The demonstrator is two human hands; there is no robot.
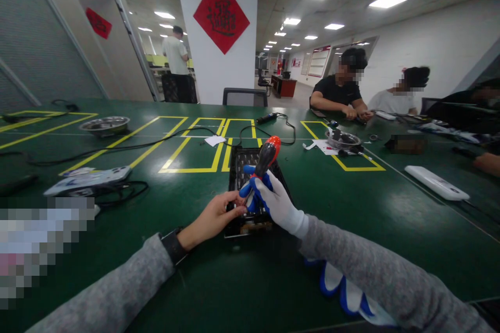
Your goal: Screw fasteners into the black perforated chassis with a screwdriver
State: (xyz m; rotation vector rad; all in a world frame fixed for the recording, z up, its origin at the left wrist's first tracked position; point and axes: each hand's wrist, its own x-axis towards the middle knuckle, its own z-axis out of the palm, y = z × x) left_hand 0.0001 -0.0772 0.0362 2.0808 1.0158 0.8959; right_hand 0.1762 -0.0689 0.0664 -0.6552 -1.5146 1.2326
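My right hand (273, 199), in a white glove with blue fingertips, is closed round a screwdriver (266, 157) with a black and red handle, held upright over a black flat device (255, 169) lying on the green table (351, 208). My bare left hand (214, 218) rests at the device's near left edge, with its fingers pinched together next to the screwdriver's tip. What the fingers pinch, if anything, is too small to make out. A spare white and blue glove (351, 296) lies under my right forearm.
Yellow marked boxes (195, 145) cross the table. A metal bowl (104, 125) stands far left, another bowl of parts (342, 139) far right. A white keyboard-like device (88, 179) with cables lies left, a white bar (436, 183) right. Several people sit at the far right; one stands behind.
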